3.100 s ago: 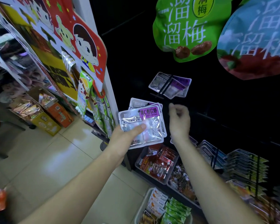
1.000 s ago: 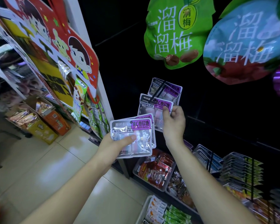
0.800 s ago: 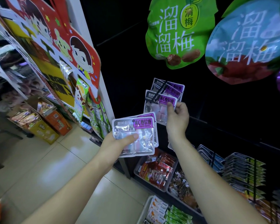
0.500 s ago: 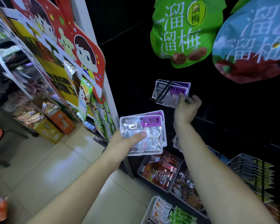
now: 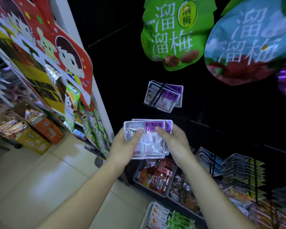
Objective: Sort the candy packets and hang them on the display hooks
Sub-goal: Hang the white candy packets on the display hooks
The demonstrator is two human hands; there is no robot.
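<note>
A small stack of silver candy packets with purple labels (image 5: 149,141) sits in front of me, held from both sides. My left hand (image 5: 125,146) grips its left edge, thumb on the front. My right hand (image 5: 173,142) pinches the top right, thumb on the purple label. Higher up on the black display wall, a few matching packets (image 5: 163,96) hang on a black hook (image 5: 158,95).
Large green (image 5: 177,32) and blue (image 5: 248,43) plum bags hang above. A red cartoon sign (image 5: 56,47) and green snack packs (image 5: 71,106) stand at left. Bins of red snacks (image 5: 157,177) and rows of hung packets (image 5: 243,171) fill the lower right; cardboard boxes (image 5: 40,134) sit on the tiled floor.
My right hand hung a packet on the hook, let go and came down to the stack in my left hand, which it now pinches at the top.
</note>
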